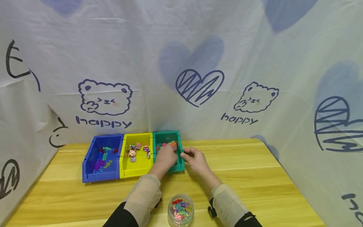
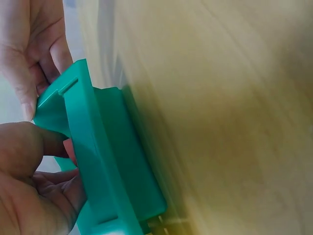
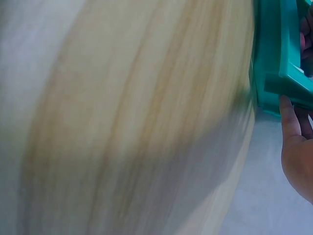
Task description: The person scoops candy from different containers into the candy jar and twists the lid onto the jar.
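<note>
My left hand point(image 1: 166, 156) reaches down into the green bin point(image 1: 182, 167), its fingertips among pink and orange candies point(image 1: 173, 144). In the left wrist view a reddish piece point(image 2: 71, 151) shows between its thumb and fingers, partly behind the bin's front wall; I cannot tell whether they pinch it. At the bin's right side my right hand point(image 1: 197, 160) grips the edge with thumb and fingers. The right wrist view has a finger point(image 3: 289, 120) of it against the outer wall. Close in front of me stands a clear jar point(image 1: 171, 217) of mixed wrapped candies point(image 1: 181, 208).
Left of the green bin stand a yellow bin point(image 1: 141, 168) with striped swirl candies point(image 1: 132, 153) and a blue bin point(image 1: 89, 168) with coloured wrapped candies point(image 1: 100, 162), side by side. A white printed cloth point(image 1: 153, 107) hangs behind the wooden table point(image 1: 241, 167).
</note>
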Tool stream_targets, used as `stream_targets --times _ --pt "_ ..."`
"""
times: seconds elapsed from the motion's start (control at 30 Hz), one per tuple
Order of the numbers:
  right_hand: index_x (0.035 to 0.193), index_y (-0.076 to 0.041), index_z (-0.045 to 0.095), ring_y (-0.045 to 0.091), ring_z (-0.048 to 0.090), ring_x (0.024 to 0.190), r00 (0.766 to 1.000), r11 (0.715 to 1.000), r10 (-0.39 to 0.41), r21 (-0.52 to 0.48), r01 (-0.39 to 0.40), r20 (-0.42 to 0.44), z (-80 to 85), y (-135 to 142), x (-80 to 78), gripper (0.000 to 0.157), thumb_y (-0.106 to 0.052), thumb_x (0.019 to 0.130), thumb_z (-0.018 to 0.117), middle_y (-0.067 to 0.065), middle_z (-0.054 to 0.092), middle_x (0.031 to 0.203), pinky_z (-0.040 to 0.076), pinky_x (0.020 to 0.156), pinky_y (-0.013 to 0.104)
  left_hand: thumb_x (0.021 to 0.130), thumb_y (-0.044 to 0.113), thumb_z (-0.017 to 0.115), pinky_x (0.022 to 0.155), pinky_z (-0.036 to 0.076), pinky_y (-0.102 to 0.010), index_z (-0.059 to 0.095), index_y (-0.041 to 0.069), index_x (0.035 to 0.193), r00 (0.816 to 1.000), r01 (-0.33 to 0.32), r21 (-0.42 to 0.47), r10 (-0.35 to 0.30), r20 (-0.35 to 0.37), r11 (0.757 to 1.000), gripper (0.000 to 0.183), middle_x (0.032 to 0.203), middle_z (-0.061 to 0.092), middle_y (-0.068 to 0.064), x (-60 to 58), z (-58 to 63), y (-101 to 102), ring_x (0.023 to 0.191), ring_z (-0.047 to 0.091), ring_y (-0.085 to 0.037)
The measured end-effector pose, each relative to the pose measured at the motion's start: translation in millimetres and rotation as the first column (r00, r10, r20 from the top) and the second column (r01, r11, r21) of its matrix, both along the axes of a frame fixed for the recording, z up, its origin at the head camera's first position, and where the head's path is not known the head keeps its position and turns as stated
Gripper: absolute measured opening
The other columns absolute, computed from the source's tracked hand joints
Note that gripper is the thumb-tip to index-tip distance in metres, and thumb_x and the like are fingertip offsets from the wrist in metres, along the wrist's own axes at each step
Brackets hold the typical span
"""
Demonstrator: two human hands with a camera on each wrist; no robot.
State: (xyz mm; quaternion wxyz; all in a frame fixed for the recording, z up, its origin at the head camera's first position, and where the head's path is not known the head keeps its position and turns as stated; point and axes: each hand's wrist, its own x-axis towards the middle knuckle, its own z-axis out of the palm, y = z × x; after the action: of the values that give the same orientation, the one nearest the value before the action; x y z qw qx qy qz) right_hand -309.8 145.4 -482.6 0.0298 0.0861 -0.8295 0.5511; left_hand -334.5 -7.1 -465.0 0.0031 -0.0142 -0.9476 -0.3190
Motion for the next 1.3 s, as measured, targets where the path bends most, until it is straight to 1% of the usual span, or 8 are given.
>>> stream_targets --times 0.07,0.17,0.33,0.5,0.7,0.9,1.13,1.3 --pt "0.124 0.005 0.068 0.035 0.068 0.111 1.0 1.0 0.003 0.002 -0.003 -0.001 -0.1 -0.1 0.2 0.026 -0.012 0.103 0.065 0.019 0.07 0.119 0.059 0.09 0.039 0.085 0.004 0.072 0.086 0.058 -0.048 0.065 -0.004 0.13 1.0 -0.012 0.008 0.012 -0.004 1.0 0.046 0.107 0.073 -0.02 1.6 -0.4 0.4 0.087 0.067 -0.035" --pt "0.123 0.005 0.069 0.034 0.068 0.111 1.0 1.0 0.005 0.009 -0.005 -0.006 -0.5 -0.1 0.2 0.027 -0.012 0.103 0.065 0.019 0.07 0.119 0.059 0.09 0.038 0.085 0.003 0.072 0.076 0.058 -0.044 0.068 -0.006 0.112 1.0 -0.031 0.024 0.031 0.005 0.999 0.029 0.094 0.07 -0.018 4.4 1.0 0.8 0.077 0.063 -0.032" --pt "0.122 0.006 0.069 0.034 0.068 0.109 1.0 1.0 0.005 0.003 -0.005 -0.014 0.6 -0.6 0.9 0.026 -0.011 0.103 0.066 0.019 0.07 0.117 0.06 0.088 0.039 0.089 0.003 0.067 0.065 0.054 -0.04 0.069 -0.006 0.099 0.999 -0.047 0.053 0.046 0.01 0.997 0.014 0.087 0.068 -0.017 9.6 2.9 1.6 0.071 0.061 -0.031" --pt "0.121 0.006 0.069 0.035 0.068 0.109 1.0 1.0 -0.001 -0.016 0.001 -0.007 1.7 -1.4 1.4 0.026 -0.011 0.102 0.066 0.02 0.07 0.117 0.06 0.089 0.04 0.09 0.004 0.066 0.068 0.054 -0.042 0.069 -0.005 0.093 0.998 -0.06 0.057 0.061 -0.014 0.997 0.01 0.084 0.067 -0.017 14.9 3.4 0.3 0.07 0.059 -0.031" --pt "0.121 0.008 0.068 0.036 0.069 0.108 1.0 0.999 -0.007 -0.047 0.007 0.005 1.7 -1.5 1.5 0.027 -0.012 0.102 0.066 0.021 0.07 0.117 0.06 0.089 0.042 0.091 0.005 0.065 0.073 0.058 -0.045 0.065 -0.006 0.107 0.996 -0.071 0.074 0.074 -0.042 0.995 0.019 0.087 0.067 -0.019 20.1 3.3 -1.0 0.071 0.06 -0.032" --pt "0.121 0.005 0.069 0.033 0.069 0.107 1.0 1.0 -0.018 -0.025 0.019 0.009 1.5 -1.9 -0.2 0.026 -0.012 0.102 0.067 0.019 0.071 0.116 0.06 0.088 0.039 0.093 0.005 0.064 0.074 0.059 -0.047 0.06 -0.007 0.121 0.994 -0.069 0.089 0.075 -0.075 0.994 0.03 0.093 0.068 -0.021 24.0 3.8 -1.6 0.072 0.062 -0.033" --pt "0.123 0.004 0.069 0.033 0.068 0.109 1.0 1.0 -0.013 0.002 0.013 0.009 2.9 -0.4 0.3 0.027 -0.013 0.103 0.066 0.018 0.07 0.118 0.059 0.09 0.041 0.094 0.004 0.064 0.086 0.059 -0.05 0.054 -0.01 0.128 0.991 -0.08 0.1 0.09 -0.096 0.992 0.039 0.106 0.065 -0.024 25.1 2.4 -3.0 0.084 0.065 -0.037" --pt "0.123 0.005 0.069 0.033 0.068 0.108 1.0 1.0 -0.006 -0.004 0.006 0.004 1.0 -0.5 0.4 0.027 -0.013 0.103 0.065 0.019 0.07 0.118 0.06 0.09 0.04 0.096 0.002 0.064 0.094 0.057 -0.051 0.052 -0.008 0.135 0.988 -0.078 0.133 0.094 -0.12 0.988 0.042 0.117 0.065 -0.024 28.3 0.2 -3.8 0.094 0.066 -0.038"
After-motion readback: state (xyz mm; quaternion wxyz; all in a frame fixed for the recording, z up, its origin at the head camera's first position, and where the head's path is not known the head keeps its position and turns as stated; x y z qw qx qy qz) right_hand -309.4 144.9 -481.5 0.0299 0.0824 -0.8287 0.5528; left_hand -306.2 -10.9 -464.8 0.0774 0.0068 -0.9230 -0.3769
